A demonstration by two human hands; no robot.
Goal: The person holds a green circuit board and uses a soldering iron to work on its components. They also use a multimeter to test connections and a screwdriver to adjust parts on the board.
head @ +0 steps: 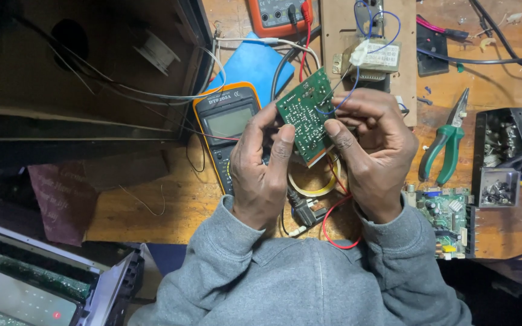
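While two hands [261, 175] [373, 151] hold one circuit board [305, 111], two multimeters [228, 130] [276, 15] lie nearby.

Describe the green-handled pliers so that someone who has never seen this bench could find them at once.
Start at the wooden workbench and look to the right of the person's right hand, which holds a green circuit board together with the left hand. The pliers lie flat there, jaws pointing up, away from the person. Their bright green grips set them apart from the dark parts tray beside them.

Green circuit board [305, 110] between both hands' fingers [284, 140]
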